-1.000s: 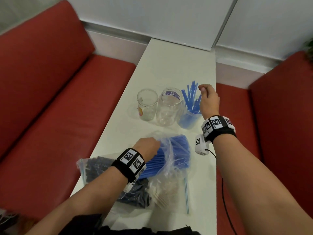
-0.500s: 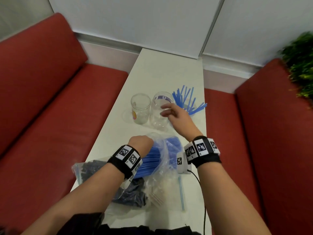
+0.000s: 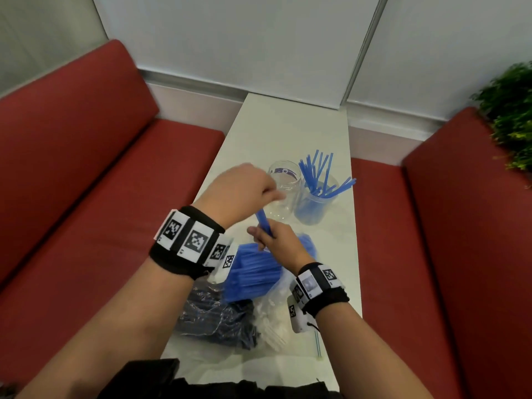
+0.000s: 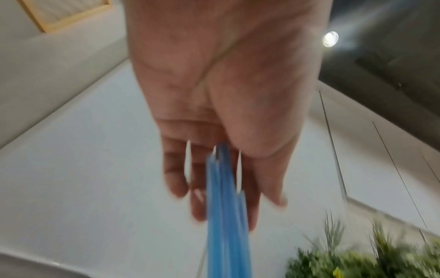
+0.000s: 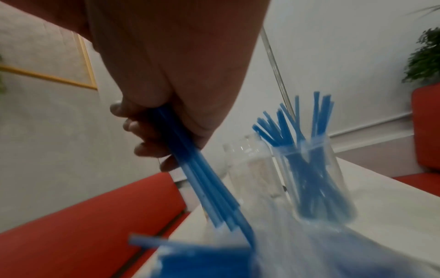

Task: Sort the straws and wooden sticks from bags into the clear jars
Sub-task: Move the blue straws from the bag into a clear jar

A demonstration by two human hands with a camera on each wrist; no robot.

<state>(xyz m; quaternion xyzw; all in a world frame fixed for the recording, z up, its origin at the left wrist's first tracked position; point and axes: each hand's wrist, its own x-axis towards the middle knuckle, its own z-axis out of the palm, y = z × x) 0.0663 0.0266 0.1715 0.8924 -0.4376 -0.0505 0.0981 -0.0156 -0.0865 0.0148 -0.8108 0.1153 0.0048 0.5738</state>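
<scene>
My right hand [image 3: 273, 240] grips a small bundle of blue straws [image 3: 263, 223] just above the open clear bag of blue straws [image 3: 250, 272]; its fingers [image 5: 142, 135] are curled round them. My left hand [image 3: 239, 191] is over the bundle's upper end. In the blurred left wrist view its fingers [image 4: 178, 169] look straight, with the straws [image 4: 226, 225] lying against them. Behind stand an empty clear jar [image 3: 283, 182] and a jar [image 3: 313, 205] holding several blue straws. A third jar is hidden by my left hand.
Near the table's front edge a bag of dark straws [image 3: 213, 315] and a bag of pale sticks [image 3: 270, 321] lie under the blue bag. The narrow white table [image 3: 288, 131] runs between red bench seats [image 3: 100, 211]. A green plant [image 3: 512, 116] is at the far right.
My right hand came back from the straw jar and took hold of a bundle of straws. My left hand rose out of the bag with that bundle. The head view moved closer.
</scene>
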